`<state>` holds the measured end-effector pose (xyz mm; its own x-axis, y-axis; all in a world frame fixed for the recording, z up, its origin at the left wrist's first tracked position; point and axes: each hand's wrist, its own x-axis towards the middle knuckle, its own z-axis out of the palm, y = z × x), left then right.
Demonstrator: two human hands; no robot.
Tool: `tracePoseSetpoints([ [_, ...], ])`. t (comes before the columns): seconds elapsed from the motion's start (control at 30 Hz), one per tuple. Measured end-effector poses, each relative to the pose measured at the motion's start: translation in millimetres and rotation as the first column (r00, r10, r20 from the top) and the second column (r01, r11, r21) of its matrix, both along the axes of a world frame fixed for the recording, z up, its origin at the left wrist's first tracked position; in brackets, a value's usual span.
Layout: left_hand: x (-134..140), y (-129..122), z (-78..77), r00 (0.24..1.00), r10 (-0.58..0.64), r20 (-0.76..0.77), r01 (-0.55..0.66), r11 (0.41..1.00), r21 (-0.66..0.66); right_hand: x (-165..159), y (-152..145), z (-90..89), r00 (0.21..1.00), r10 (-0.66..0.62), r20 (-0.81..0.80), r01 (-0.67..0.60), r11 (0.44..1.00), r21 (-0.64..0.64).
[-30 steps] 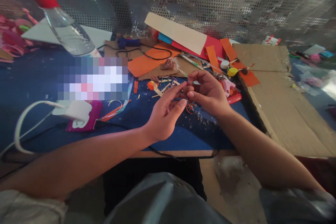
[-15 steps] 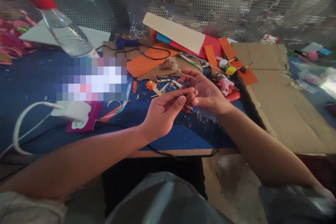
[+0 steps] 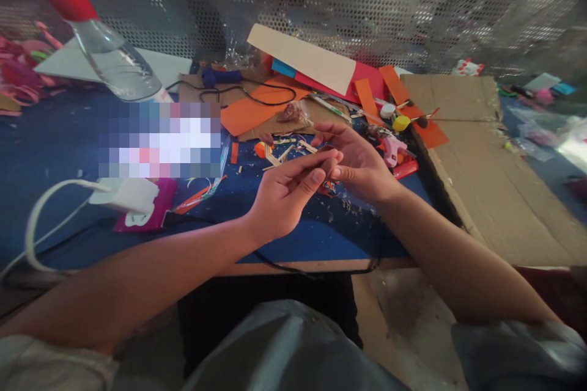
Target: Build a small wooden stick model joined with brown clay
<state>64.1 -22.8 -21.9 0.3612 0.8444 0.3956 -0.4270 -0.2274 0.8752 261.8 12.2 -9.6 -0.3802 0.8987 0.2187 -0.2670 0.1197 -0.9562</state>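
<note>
While the left hand (image 3: 282, 200) pinches a brown lump (image 3: 328, 165) between its fingers, left of the pink glue gun (image 3: 393, 149), the right hand (image 3: 365, 166) touches it, but whether with grasping fingers I cannot tell.

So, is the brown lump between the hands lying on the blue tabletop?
No, fingers of the left hand pinch the brown lump above the blue tabletop.

Low pass open over blue flat surface (image 3: 330, 235), near-edge side of left hand (image 3: 282, 198) and right hand (image 3: 367, 171). Blocked beyond by pale thin wooden sticks (image 3: 276, 157), rightward by pink plastic glue gun (image 3: 393, 149), leftward by white blocky plastic charger (image 3: 132, 198), tall clear red-capped bottle (image 3: 117, 61).
</note>
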Motion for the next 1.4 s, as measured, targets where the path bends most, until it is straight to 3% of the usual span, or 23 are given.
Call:
tracePoseSetpoints([
  [0.3, 0.5, 1.4, -0.3, 1.0, 0.011, 0.027, -0.011, 1.0, -0.016, -0.8, 1.9, -2.5, 0.997, 0.065, -0.03, -0.065, 0.998, 0.014],
  [0.5, -0.6, 4.3, -0.6, 0.997, 0.019, 0.07, -0.012, 0.994, -0.105, -2.6, -1.1, -0.9, 0.996, 0.071, -0.063, -0.072, 0.997, -0.023],
  [0.97, 1.5, -0.1, -3.5, 0.998, -0.045, 0.039, 0.046, 0.999, -0.022, -6.2, -3.4, -2.0, 0.988, 0.149, -0.031, -0.15, 0.989, -0.02],
  [1.4, -2.8, -3.7, -2.7, 0.997, -0.024, -0.068, 0.034, 0.988, 0.151, -5.1, -0.1, -5.4, 0.999, -0.048, 0.001, 0.048, 0.997, 0.062],
])
